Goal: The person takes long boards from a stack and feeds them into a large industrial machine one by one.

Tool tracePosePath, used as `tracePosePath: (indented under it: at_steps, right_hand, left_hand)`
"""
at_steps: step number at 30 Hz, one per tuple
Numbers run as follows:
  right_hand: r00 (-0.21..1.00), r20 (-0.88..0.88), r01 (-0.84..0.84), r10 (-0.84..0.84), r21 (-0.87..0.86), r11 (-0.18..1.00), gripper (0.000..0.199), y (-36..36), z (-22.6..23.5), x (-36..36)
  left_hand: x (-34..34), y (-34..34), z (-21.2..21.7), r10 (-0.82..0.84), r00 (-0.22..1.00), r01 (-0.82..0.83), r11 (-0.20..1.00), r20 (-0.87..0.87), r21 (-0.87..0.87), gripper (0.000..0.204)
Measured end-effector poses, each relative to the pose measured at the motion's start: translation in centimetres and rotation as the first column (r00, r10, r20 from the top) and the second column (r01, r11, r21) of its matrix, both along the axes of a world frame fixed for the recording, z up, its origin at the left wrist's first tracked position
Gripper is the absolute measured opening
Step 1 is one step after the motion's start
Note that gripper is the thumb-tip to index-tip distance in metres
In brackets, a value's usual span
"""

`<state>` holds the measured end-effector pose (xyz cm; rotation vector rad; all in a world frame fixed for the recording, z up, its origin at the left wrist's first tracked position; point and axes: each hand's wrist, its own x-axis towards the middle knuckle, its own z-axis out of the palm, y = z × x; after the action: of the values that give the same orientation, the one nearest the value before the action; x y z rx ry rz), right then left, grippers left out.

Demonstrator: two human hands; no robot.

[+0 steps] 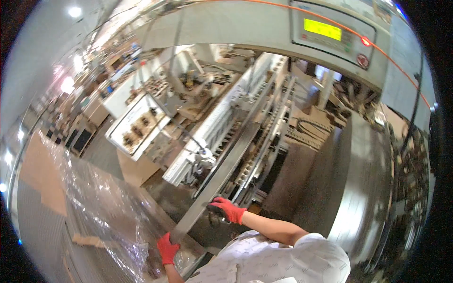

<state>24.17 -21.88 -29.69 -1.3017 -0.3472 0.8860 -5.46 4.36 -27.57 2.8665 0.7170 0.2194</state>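
Note:
A long, narrow grey board (203, 200) slants from my body up into the machine, its far part between the rails. My left hand (167, 248), in a red glove, is closed round the board's near end. Farther along, my right hand (228, 210), in a red glove with a dark palm, grips the board's right edge with bent fingers. Part of its grip is hidden. The machine's rail (252, 170), with a row of round holes, runs beside the board on the right.
Clear plastic wrap (108, 207) covers a stack of boards at the left. A grey control panel (330, 35) with a lit yellow screen spans the top right. An orange cable (325, 19) crosses it. More dark boards (325, 174) are stacked at the right.

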Motion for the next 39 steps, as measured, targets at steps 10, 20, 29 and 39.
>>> tracePosePath:
  at_steps: [10, 20, 29, 39]
  right_hand:
    - [0.098, -0.049, 0.991, -0.994, -0.083, 0.102, 0.044, -9.8, 4.4, 6.7]
    - [0.306, 0.707, 0.833, -0.638, -0.523, -0.180, 0.090, -30.5, 0.0, 12.8]
    - [0.726, 0.645, 0.649, 0.237, -0.530, -0.546, 0.047, -40.1, -11.6, 7.8]
    - [0.388, 0.912, 0.909, 0.132, -0.402, 0.110, 0.046, -29.0, -7.5, 8.3]
  left_hand:
    - [15.7, -17.0, 11.0, -0.453, 0.883, 0.321, 0.773, -0.122, -0.548, 0.074]
    - [24.7, -25.2, 9.2, -0.711, 0.697, 0.704, 0.653, 0.092, -0.279, 0.075]
    - [22.6, -18.9, 2.7, -0.386, 0.922, 0.387, 0.912, 0.032, -0.135, 0.048]
    - [22.3, -19.1, 2.3, -0.291, 0.921, 0.347, 0.915, 0.261, -0.205, 0.044]
